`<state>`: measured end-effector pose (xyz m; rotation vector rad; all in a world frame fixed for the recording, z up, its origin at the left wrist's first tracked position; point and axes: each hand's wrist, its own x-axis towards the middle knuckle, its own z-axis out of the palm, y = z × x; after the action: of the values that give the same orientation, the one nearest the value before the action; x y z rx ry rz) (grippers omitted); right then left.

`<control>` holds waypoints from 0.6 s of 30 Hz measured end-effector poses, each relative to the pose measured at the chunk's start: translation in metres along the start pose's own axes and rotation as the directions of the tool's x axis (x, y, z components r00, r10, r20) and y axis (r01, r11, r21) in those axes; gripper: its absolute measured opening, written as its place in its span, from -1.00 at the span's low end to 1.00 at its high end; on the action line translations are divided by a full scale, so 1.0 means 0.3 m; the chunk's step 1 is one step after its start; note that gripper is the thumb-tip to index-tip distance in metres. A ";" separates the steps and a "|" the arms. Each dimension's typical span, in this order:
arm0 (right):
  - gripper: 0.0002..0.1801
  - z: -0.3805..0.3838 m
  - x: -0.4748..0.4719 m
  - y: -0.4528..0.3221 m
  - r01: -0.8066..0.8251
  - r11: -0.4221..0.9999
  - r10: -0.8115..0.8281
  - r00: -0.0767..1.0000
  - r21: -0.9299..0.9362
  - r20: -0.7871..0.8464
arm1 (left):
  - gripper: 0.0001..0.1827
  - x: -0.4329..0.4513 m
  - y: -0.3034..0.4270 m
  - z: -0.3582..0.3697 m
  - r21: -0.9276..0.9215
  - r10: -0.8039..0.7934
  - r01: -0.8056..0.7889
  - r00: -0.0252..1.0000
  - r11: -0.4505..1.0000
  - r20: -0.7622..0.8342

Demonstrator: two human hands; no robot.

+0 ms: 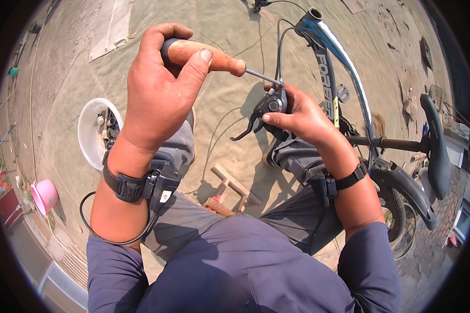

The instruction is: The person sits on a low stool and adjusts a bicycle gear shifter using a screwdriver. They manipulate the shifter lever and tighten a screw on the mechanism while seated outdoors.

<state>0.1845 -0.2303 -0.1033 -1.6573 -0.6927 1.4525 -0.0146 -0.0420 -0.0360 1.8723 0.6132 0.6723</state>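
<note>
My left hand (160,86) is wrapped around the orange and black handle of a screwdriver (207,56). The screwdriver's metal shaft points right, and its tip meets the cable end of a bicycle brake and shift lever unit (272,105). That black unit rests in my right hand (303,113), with the thumb pressed on its near side. Two thin control cables (280,51) rise from the unit and curve toward the bicycle frame (346,62). The unit's brake lever (244,131) sticks out to the lower left. The exact contact at the screwdriver tip is too small to tell.
A white bucket (92,156) with small metal parts stands at the left, and a pink bucket (45,196) lies beyond it. Under me is a wooden stool (231,182). The saddle (436,156), rear mudguard (407,193) and rear tyre (397,215) are at the right.
</note>
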 end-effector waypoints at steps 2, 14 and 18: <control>-0.21 -0.002 -0.002 0.001 -0.001 1.000 0.001 1.000 0.017 0.012 | -0.71 0.007 -0.007 -0.008 0.137 0.172 -0.157 0.979 0.978 -0.105; -0.20 -0.002 -0.001 -0.004 0.010 0.999 -0.010 1.000 0.036 0.009 | -0.72 0.001 0.003 -0.013 0.060 0.098 -0.093 0.992 0.994 -0.081; -0.21 -0.001 -0.009 -0.011 -0.009 0.998 0.008 1.000 0.069 0.022 | -0.72 -0.001 0.001 -0.012 0.139 0.159 -0.151 0.986 0.979 -0.048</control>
<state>0.1847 -0.2309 -0.0992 -1.5954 -0.6410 1.4865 -0.0173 -0.0400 -0.0346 2.0477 0.5667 0.8070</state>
